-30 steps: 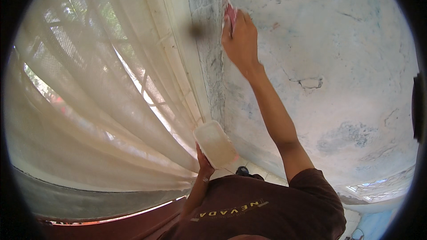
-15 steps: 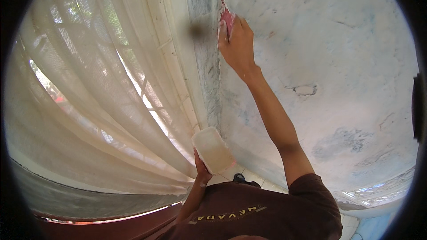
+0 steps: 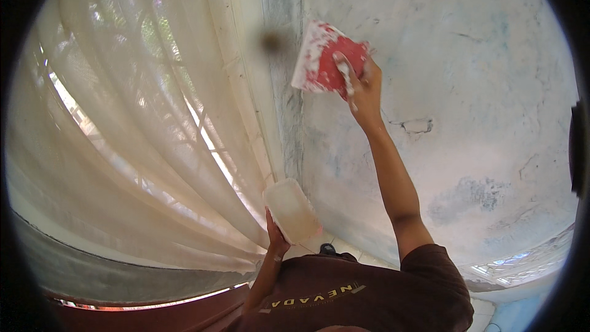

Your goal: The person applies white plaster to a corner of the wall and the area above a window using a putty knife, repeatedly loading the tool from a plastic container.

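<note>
Gripped in my right hand (image 3: 362, 89) is a red putty scraper (image 3: 335, 55) with a broad flat blade, much of it smeared with white filler. White paste also coats my thumb. The scraper is in front of the patchy grey-white wall (image 3: 467, 104), near its left corner; I cannot tell whether its edge touches. Lower down, my left hand (image 3: 277, 237) holds a pale rectangular plastic tub (image 3: 292, 210) by its side, at about waist height. What the tub contains is hard to make out.
Sheer cream curtains (image 3: 135, 129) hang along the left, over a bright window. A rough grey strip (image 3: 284, 74) runs down the corner between window frame and wall. The wall has a chipped patch (image 3: 418, 126) and a dark blotch (image 3: 482, 193). Below are floor tiles and my shoe (image 3: 327, 249).
My right hand has come down and to the right from the corner, turning the scraper so its broad face shows. The tub in my left hand has barely shifted.
</note>
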A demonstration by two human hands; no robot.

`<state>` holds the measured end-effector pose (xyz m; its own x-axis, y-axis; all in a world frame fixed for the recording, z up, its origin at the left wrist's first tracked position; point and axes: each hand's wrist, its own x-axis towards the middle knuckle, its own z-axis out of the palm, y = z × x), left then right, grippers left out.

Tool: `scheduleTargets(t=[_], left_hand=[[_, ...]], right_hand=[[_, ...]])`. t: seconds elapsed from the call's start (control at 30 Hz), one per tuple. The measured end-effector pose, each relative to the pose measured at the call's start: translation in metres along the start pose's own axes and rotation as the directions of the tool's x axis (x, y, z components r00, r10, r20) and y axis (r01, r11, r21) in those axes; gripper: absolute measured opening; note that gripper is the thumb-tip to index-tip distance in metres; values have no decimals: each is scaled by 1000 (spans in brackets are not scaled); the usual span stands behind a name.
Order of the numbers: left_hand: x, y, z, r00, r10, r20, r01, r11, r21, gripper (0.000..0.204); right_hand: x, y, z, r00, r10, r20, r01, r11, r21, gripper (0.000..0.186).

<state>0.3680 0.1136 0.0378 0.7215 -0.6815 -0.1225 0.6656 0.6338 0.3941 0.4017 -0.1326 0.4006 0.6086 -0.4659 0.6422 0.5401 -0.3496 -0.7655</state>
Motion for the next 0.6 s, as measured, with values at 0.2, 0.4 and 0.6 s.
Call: scheduleTargets(t=[0.2, 0.4, 0.6], left_hand=[[-12, 7, 1, 985, 17, -169, 20, 976, 219, 81], [-8, 16, 0, 988, -131, -83, 138, 986, 88, 85], [-30, -8, -7, 984, -163, -72, 174, 967, 185, 87]], right_hand=[[-151, 53, 8, 964, 216, 157, -192, 969, -158, 19], [-253, 61, 13, 869, 443, 221, -242, 770, -590, 22], [-318, 73, 37, 872, 472, 131, -227, 627, -745, 27]])
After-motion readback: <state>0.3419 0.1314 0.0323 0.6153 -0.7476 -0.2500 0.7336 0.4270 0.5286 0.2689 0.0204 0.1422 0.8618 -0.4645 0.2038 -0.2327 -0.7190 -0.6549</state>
